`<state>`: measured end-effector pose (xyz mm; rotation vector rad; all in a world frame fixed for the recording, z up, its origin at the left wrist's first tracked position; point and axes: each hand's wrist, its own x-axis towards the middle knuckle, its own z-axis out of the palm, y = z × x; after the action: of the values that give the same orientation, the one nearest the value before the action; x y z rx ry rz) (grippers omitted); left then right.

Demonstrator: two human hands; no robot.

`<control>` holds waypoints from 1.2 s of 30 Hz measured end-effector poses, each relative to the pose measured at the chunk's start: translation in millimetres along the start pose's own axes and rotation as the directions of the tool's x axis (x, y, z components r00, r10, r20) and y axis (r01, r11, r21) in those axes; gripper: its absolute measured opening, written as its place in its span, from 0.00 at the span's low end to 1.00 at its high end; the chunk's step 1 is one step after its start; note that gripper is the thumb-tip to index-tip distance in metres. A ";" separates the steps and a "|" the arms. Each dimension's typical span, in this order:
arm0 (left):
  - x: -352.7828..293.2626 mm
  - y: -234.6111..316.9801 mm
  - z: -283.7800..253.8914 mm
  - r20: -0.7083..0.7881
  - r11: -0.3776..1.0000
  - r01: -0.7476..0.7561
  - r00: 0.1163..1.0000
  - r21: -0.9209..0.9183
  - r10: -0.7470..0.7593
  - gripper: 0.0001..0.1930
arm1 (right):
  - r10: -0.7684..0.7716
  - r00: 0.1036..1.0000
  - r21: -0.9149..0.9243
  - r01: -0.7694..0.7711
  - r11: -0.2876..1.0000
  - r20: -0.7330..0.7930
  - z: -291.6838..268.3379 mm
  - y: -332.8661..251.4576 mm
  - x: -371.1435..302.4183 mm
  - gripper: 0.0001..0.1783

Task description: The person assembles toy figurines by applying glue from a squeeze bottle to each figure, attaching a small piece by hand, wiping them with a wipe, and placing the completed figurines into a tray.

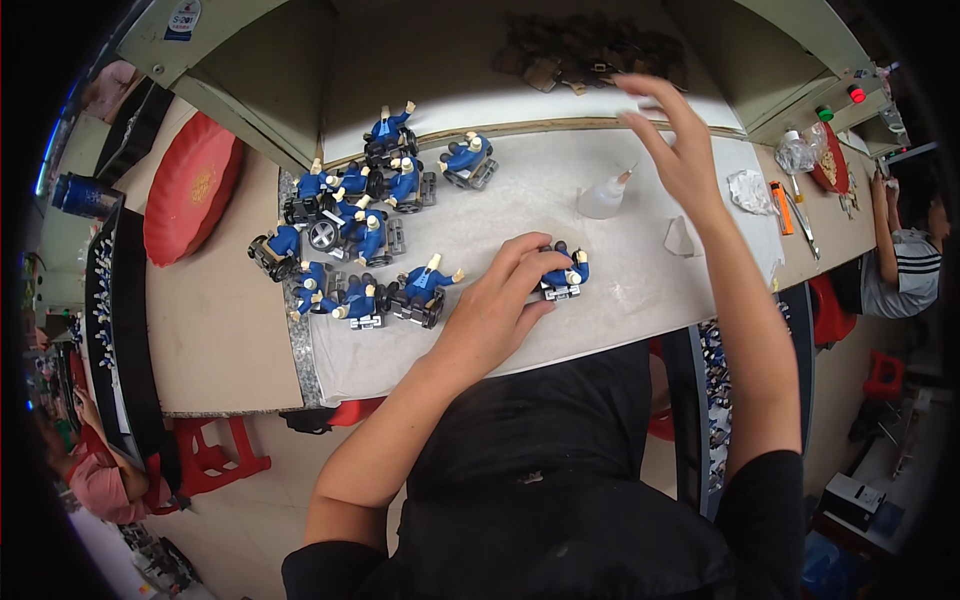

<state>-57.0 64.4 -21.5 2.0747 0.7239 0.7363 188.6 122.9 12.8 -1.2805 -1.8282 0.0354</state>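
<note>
My left hand is closed around a small toy car with a blue-suited figure, low over the front of the white work sheet. Raised at the back right, my right hand has its fingers and thumb apart, and I see nothing held in it. It is nearest to a heap of dark brown pieces on the shelf at the back. Below it stands a translucent squeeze bottle with a thin tip. Several like toy cars with blue figures crowd the sheet to the left of my left hand.
A red scalloped tray with small pieces lies at the left. On the right are crumpled white paper, an orange cutter, tweezers and a clear plastic bag. Green cabinet walls frame the shelf. Other people sit at both sides.
</note>
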 end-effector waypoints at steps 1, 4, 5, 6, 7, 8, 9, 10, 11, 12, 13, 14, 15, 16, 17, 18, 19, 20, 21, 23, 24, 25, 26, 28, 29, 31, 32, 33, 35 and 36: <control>-0.3 0.7 -1.2 0.011 1.000 0.003 1.000 -0.002 -0.003 0.23 | -0.241 0.964 -0.337 0.264 0.904 0.108 3.7 6.9 24.3 0.13; 3.9 -5.3 -0.4 0.014 1.000 0.008 1.000 0.017 -0.009 0.23 | -0.196 0.877 -0.518 0.425 0.742 0.439 35.9 24.1 58.4 0.18; 5.8 -3.6 0.1 0.020 0.999 -0.011 1.000 0.031 0.010 0.23 | -0.353 0.833 -0.467 0.536 0.703 0.425 41.7 40.3 65.4 0.11; 5.7 -3.7 -0.3 0.017 0.999 -0.024 1.000 0.046 0.023 0.23 | -0.508 0.762 -0.410 0.646 0.644 0.402 46.8 44.5 66.9 0.05; 5.8 -3.8 0.1 0.029 0.997 -0.045 0.999 0.064 0.043 0.23 | -0.498 0.765 -0.404 0.640 0.653 0.408 45.2 49.2 62.5 0.05; 6.2 -5.3 -0.3 0.029 0.998 -0.029 0.999 0.061 0.027 0.23 | -0.452 0.811 -0.427 0.581 0.693 0.370 42.8 47.5 64.5 0.05; 4.8 -5.7 -1.1 0.018 0.995 -0.062 0.998 0.076 0.061 0.22 | -0.401 0.854 -0.450 0.516 0.729 0.330 37.9 41.5 65.5 0.06; 3.3 -5.0 -0.8 0.011 0.991 -0.097 0.995 0.090 0.096 0.22 | -0.405 0.888 -0.461 0.458 0.760 0.216 27.3 35.6 61.0 0.06; 2.2 -5.9 -1.3 0.008 0.990 -0.106 0.994 0.091 0.105 0.22 | -0.350 0.935 -0.445 0.338 0.829 0.057 17.5 22.0 54.8 0.04; 0.5 -7.7 -1.6 0.013 0.992 -0.096 0.995 0.085 0.095 0.22 | -0.227 0.970 -0.300 0.192 0.934 -0.086 6.3 4.9 45.1 0.04; 1.1 -10.5 -0.3 0.006 0.989 -0.119 0.993 0.091 0.119 0.23 | -0.075 0.974 -0.157 0.042 0.987 -0.213 -3.8 -13.6 30.5 0.05; 1.5 -11.4 0.1 -0.004 0.985 -0.141 0.990 0.103 0.143 0.23 | -0.034 0.971 -0.127 0.003 0.992 -0.237 -15.7 -24.2 14.1 0.05; 0.2 -12.5 -0.2 -0.012 0.983 -0.145 0.989 0.115 0.148 0.23 | 0.010 0.967 -0.091 -0.035 0.995 -0.254 -27.7 -30.6 -4.3 0.05; 0.6 -13.3 0.0 -0.013 0.985 -0.135 0.991 0.107 0.137 0.23 | 0.076 0.980 -0.026 -0.082 0.996 -0.181 -45.1 -34.8 -27.0 0.09; 1.5 -13.0 0.8 -0.020 0.980 -0.153 0.987 0.126 0.157 0.23 | 0.140 0.985 0.034 -0.137 0.990 -0.106 -58.0 -41.6 -48.4 0.13; 0.7 -13.0 1.4 -0.028 0.975 -0.166 0.985 0.148 0.172 0.23 | 0.141 0.987 0.087 -0.134 0.987 -0.079 -58.1 -52.5 -64.8 0.12; 0.2 -14.1 1.2 -0.039 0.970 -0.174 0.982 0.168 0.183 0.23 | 0.141 0.989 0.142 -0.133 0.981 -0.052 -56.7 -63.6 -78.6 0.12; 0.8 -11.1 -0.1 -0.019 0.978 -0.158 0.987 0.136 0.162 0.23 | 0.161 0.986 0.156 -0.152 0.976 -0.046 -49.1 -83.4 -86.3 0.10; 2.5 -13.1 0.9 -0.023 0.975 -0.179 0.983 0.131 0.184 0.23 | 0.071 0.997 0.069 -0.072 0.995 0.025 -43.5 -90.8 -90.0 0.11; 4.2 -14.6 1.8 -0.023 0.976 -0.182 0.982 0.118 0.185 0.24 | -0.006 0.994 -0.005 0.007 1.000 0.107 -32.4 -100.5 -93.8 0.12; 4.0 -14.5 2.4 -0.023 0.982 -0.162 0.986 0.099 0.165 0.24 | -0.046 0.990 -0.076 0.057 0.995 0.134 -25.8 -103.7 -94.4 0.10; 3.0 -15.1 3.1 -0.031 0.979 -0.170 0.984 0.109 0.174 0.24 | -0.085 0.983 -0.145 0.110 0.983 0.165 -20.3 -107.4 -95.0 0.08; 2.6 -15.2 3.3 -0.044 0.977 -0.178 0.982 0.121 0.184 0.23 | -0.082 0.983 -0.140 0.106 0.984 0.166 -17.0 -111.8 -93.8 0.08; 4.7 -11.2 -0.9 -0.014 0.982 -0.166 0.986 0.085 0.168 0.22 | -0.099 0.968 -0.148 0.136 0.980 0.232 -12.0 -120.0 -90.7 0.12; 5.8 -9.9 -2.2 0.016 0.986 -0.161 0.987 0.047 0.160 0.22 | -0.119 0.969 -0.161 0.155 0.975 0.216 -8.7 -121.1 -90.8 0.11; 5.4 -9.0 -2.8 0.030 0.988 -0.146 0.989 0.047 0.145 0.22 | -0.131 0.963 -0.189 0.178 0.966 0.236 -6.3 -120.4 -91.2 0.11; 4.9 -8.6 -2.6 0.042 0.990 -0.136 0.990 0.047 0.134 0.22 | -0.145 0.956 -0.220 0.204 0.954 0.255 -5.5 -120.2 -91.5 0.11; 4.5 -9.0 -2.3 0.043 0.990 -0.134 0.990 0.046 0.132 0.22 | -0.144 0.956 -0.219 0.202 0.954 0.256 -4.2 -119.8 -92.1 0.11; 3.8 -9.9 -2.0 0.036 0.989 -0.141 0.990 0.049 0.140 0.23 | -0.189 0.947 -0.223 0.249 0.943 0.261 -1.5 -118.9 -93.0 0.11; 3.2 -9.2 -2.3 0.035 0.989 -0.138 0.990 0.049 0.137 0.23 | -0.189 0.946 -0.220 0.249 0.943 0.262 -0.8 -118.7 -93.1 0.11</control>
<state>-58.7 72.5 -27.1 2.1952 0.5921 0.7658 108.3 -4.8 10.7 -1.2762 -2.2326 -0.1782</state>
